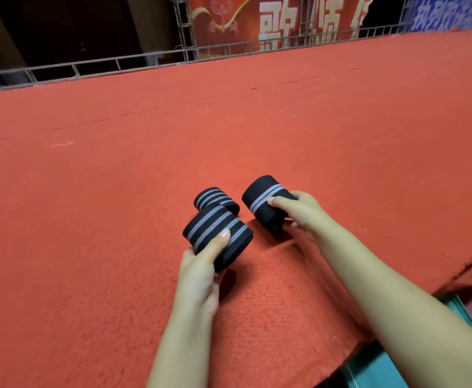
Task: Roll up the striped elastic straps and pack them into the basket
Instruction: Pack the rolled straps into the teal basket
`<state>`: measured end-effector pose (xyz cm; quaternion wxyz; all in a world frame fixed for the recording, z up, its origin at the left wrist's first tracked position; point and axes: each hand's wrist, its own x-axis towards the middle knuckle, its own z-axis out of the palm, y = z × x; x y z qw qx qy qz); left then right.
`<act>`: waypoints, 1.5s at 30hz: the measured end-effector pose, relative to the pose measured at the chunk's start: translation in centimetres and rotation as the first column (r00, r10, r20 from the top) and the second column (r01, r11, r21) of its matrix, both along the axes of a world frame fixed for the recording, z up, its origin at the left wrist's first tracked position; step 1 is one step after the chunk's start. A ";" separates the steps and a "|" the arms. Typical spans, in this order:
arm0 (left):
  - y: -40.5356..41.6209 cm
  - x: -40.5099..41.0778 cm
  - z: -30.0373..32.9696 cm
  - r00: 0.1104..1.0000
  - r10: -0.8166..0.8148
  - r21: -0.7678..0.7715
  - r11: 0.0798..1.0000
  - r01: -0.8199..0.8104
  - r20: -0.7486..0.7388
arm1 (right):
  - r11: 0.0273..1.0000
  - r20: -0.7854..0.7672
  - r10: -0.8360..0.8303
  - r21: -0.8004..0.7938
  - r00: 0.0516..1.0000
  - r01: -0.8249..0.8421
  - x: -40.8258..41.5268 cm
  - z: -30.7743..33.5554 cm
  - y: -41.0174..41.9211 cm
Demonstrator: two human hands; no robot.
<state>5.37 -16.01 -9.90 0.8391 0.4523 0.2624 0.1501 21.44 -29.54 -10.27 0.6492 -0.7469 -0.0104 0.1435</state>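
A rolled black strap with grey stripes (218,236) is gripped in the left hand (201,271), the thumb laid across its top and the fingers curled beneath. A second rolled strap (265,204) is held by the right hand (303,212), fingers wrapped over its near side; whether it rests on the red carpet (103,219) or is lifted just above it cannot be told. A third roll (215,198) lies on the carpet between and just behind them, seemingly touching the left-hand roll. A metal railing (95,65) borders the carpet's far edge.

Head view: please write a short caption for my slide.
Left hand and right hand each grip a rolled striped strap; a third roll rests on red carpet.
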 end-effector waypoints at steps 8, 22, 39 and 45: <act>-4.9 -1.3 1.2 0.984 -0.170 0.031 0.985 0.168 0.051 | 0.876 0.038 -0.003 0.483 0.999 -0.016 -10.8 1.4 -10.7; -23.3 -4.5 -2.4 0.692 -0.722 -0.071 0.692 0.719 -0.032 | 0.596 -0.492 -0.571 0.302 0.657 0.744 -29.5 -8.4 -32.2; -28.9 -5.6 -5.5 0.559 -0.820 0.017 0.561 0.827 -0.119 | 0.632 -0.860 -0.314 0.127 0.402 0.765 -29.3 -17.2 -30.1; -29.1 -5.3 -6.2 0.554 -0.821 0.007 0.558 0.829 -0.141 | 0.781 -0.829 -0.324 0.038 0.456 0.624 -28.9 -18.6 -29.5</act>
